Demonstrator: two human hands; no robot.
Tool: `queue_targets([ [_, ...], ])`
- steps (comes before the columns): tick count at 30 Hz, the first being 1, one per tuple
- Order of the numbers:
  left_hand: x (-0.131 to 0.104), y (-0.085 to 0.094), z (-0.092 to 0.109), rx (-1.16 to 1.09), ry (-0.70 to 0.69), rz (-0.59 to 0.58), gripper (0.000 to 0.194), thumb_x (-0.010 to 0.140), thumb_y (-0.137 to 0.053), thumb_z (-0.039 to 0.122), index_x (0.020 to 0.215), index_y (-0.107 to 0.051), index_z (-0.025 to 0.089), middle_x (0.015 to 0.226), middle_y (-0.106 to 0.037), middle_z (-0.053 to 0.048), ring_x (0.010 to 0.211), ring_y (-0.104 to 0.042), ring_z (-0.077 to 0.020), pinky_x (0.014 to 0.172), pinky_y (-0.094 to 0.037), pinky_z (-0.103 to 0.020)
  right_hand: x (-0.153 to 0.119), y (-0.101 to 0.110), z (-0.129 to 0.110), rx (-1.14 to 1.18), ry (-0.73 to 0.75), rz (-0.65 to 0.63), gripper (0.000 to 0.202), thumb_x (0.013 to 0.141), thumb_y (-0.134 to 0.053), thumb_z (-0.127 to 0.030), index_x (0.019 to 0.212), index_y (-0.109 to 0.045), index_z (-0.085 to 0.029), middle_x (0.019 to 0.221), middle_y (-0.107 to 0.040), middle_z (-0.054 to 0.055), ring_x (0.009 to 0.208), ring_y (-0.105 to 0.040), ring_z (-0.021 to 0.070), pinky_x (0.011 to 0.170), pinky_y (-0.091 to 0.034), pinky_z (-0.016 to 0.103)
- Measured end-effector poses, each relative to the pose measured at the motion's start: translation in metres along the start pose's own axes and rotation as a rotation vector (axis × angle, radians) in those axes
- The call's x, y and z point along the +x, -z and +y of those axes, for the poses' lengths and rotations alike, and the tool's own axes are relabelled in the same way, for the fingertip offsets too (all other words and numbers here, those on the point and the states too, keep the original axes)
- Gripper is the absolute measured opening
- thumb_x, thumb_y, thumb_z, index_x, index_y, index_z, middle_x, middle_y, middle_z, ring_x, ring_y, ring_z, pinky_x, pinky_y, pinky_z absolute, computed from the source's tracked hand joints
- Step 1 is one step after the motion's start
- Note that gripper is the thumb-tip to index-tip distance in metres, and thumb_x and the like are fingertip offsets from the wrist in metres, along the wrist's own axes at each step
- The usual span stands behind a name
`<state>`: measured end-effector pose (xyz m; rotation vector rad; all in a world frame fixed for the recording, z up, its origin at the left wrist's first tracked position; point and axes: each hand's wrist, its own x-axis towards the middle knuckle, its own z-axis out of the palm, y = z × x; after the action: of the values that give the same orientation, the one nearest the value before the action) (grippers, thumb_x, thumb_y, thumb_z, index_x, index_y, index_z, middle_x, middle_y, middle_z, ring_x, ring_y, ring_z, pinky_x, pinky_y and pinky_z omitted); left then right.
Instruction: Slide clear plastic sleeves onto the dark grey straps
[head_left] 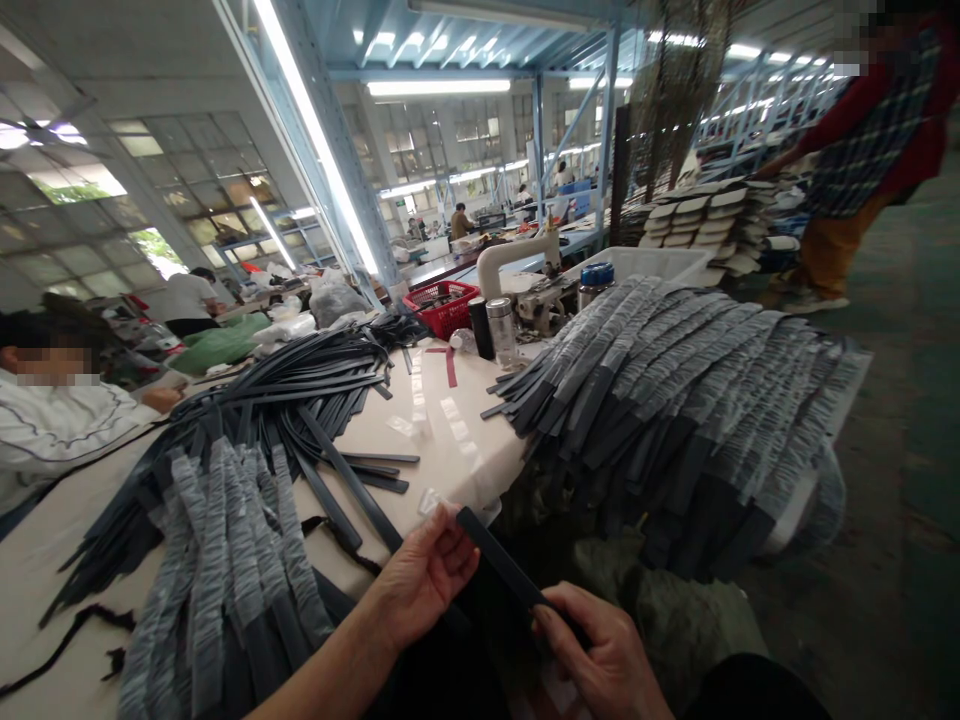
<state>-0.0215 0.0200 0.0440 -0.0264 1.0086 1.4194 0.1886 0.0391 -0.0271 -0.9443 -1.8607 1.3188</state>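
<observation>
My right hand (596, 645) is closed around a flat dark strap (499, 555), which slants up and left to its free end. Beside that end, my left hand (431, 575) has its thumb and forefinger pinched at a bit of clear plastic film (430, 500), with the other fingers curled. Whether the film touches the strap's tip I cannot tell. To the left lie dark straps in crinkled clear plastic sleeves (247, 540), near my left forearm. Behind them spreads a heap of bare dark straps (300, 365). A big pile of sleeved straps (675, 380) rests at the right.
On the pale table (375, 420) stand a sewing machine (525, 275), a red basket (442, 305), a clear bottle (501, 330) and a blue-lidded jar (597, 280). A co-worker (67, 430) sits at left; another person (862, 150) stands at right beside stacked pale pieces (705, 225).
</observation>
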Motion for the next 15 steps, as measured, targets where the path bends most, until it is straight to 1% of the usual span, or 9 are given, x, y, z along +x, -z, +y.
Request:
queue_targets([
  [6,0.0003,-0.0013,0.0004,-0.001,-0.005,0.036,0.010,0.086,-0.066,0.024,0.084,-0.067,0.014,0.076,-0.074,-0.004,0.070,-0.070,-0.0152,0.071,-0.057,-0.030,-0.0027,-0.0009,-0.0025,0.007,-0.035,-0.007,0.039,0.094,-0.046,-0.048,0.077,-0.065,-0.019,0.071,-0.062,0.003,0.058,-0.058,0.0139,0.049,-0.044,0.021],
  [15,0.0018,0.0010,-0.0055,0.015,-0.005,0.028,0.011,0.088,-0.062,0.024,0.084,-0.066,0.015,0.079,-0.075,-0.004,0.071,-0.071,-0.0161,0.067,-0.057,-0.029,-0.0003,-0.0002,-0.0034,-0.026,-0.019,-0.007,0.037,0.093,-0.047,-0.046,0.078,-0.066,-0.019,0.070,-0.061,0.003,0.065,-0.059,0.0156,0.054,-0.044,0.021],
])
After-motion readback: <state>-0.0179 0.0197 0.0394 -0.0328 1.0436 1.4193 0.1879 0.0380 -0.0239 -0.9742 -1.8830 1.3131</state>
